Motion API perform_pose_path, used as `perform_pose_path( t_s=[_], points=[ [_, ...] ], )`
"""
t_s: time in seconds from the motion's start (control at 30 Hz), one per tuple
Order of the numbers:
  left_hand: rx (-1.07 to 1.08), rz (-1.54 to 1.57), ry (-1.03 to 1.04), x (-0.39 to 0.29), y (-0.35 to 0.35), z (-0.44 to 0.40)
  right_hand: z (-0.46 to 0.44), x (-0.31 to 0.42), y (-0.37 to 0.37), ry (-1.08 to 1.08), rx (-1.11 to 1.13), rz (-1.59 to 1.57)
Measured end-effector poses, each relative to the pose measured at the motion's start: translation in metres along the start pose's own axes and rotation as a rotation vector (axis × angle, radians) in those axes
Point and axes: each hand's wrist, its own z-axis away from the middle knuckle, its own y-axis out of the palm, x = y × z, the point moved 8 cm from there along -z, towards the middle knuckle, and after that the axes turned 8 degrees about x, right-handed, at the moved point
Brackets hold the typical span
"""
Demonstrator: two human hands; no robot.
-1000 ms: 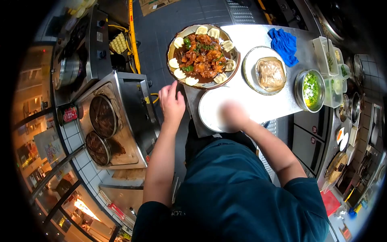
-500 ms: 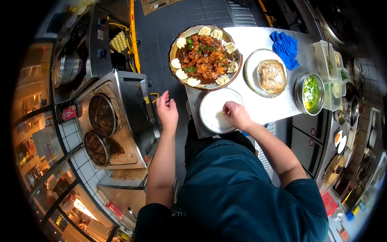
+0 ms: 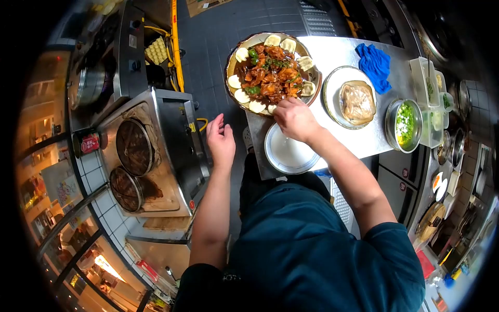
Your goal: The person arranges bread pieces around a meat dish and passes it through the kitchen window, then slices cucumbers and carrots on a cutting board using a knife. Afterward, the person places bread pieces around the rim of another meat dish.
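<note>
My right hand (image 3: 296,119) reaches over the near rim of a large round dish (image 3: 229,65), its fingers closed by the edge. Whatever those fingers hold is hidden beneath the hand. Glossy brown braised meat (image 3: 270,75) with green garnish fills the dish. Pale flat pieces, like dough slices (image 3: 241,95), line its rim. Partly under my right wrist lies a white plate (image 3: 288,156) with a blue-ringed edge. My left hand (image 3: 221,143) hovers left of the table, fingers stretched out, touching nothing.
On the steel table (image 3: 343,52) are a plastic-wrapped brown block (image 3: 357,103) on a plate, a blue cloth (image 3: 374,67) and a metal bowl of chopped greens (image 3: 404,125). Plastic tubs (image 3: 423,83) stand at right. A stove with round pans (image 3: 135,144) is on the left.
My right hand has moved away from the white plate, forward to the near rim of the large dish. My left hand stays about where it was. The view has shifted slightly.
</note>
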Motion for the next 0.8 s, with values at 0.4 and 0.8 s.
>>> perform_pose_path(
  t_s=[0.4,0.8],
  points=[
    [0.447,0.496,-0.456,0.024,0.048,-0.174,0.153,-0.111,0.027,0.854,-0.378,-0.24],
    [0.835,0.467,-0.453,0.033,0.078,-0.211,0.136,-0.126,0.053,1.088,-0.519,-0.412]
  ],
)
